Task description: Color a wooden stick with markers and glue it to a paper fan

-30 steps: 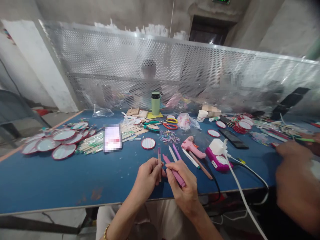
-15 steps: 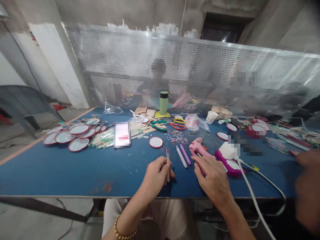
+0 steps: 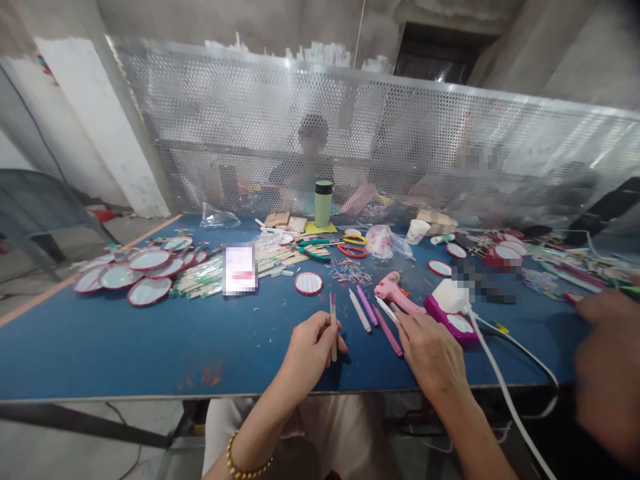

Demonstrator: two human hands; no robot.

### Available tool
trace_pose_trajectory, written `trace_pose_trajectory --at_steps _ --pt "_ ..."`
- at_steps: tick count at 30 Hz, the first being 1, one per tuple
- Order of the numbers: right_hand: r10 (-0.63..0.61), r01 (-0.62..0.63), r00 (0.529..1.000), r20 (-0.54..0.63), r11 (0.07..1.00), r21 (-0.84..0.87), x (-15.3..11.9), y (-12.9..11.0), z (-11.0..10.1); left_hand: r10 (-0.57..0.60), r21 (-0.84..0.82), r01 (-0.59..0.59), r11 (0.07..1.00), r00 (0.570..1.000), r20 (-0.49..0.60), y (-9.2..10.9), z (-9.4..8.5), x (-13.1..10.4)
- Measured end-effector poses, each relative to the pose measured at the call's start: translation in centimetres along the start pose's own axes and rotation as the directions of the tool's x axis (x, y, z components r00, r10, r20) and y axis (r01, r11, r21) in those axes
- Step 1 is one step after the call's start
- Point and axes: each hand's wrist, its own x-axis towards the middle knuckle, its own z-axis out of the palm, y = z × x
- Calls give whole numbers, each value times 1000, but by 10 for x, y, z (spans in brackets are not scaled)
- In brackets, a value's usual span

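Upright between the fingers of my left hand is a flat wooden stick with a purple tip. My right hand is closed on the rear of a slim white marker, which points up and to the left. Beside that hand a pink marker lies on the table. Left of it rest a lilac marker and a white-barrelled marker. A pink glue gun lies just beyond my right fingers. Past the stick is a round red-rimmed mirror.
Red-rimmed mirrors are piled on the left beside a bundle of sticks. Pliers, small coloured bands and a green bottle stand further back. A purple power strip with cables and another person's hand are at right.
My right hand has taken hold of the white marker, and the pink marker now shows beside it. The left hand keeps the stick in place. The view has shifted slightly.
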Motion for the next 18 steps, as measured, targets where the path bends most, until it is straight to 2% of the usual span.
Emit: trace_pose_trajectory --at_steps 4,8,10,13,15,18 --pt "54 -47 983 178 998 -47 7 -8 0 18 -6 -18 1000 1000 2 0 0 0" --pt "116 -118 947 301 993 -10 16 -8 -9 20 -15 -20 1000 1000 0 -1 1 0" --pt "153 -177 939 307 983 52 16 -5 -18 17 -22 -17 1000 1000 -1 -1 1 0" --pt "208 -251 963 173 923 291 11 1 -34 23 -26 -23 999 1000 -2 -2 2 0" --pt "202 -255 967 156 785 565 6 1 -43 25 -28 -25 999 1000 -2 -2 2 0" --pt "207 -354 933 293 400 845 3 -8 -51 17 -31 -17 999 1000 -4 -1 1 0"
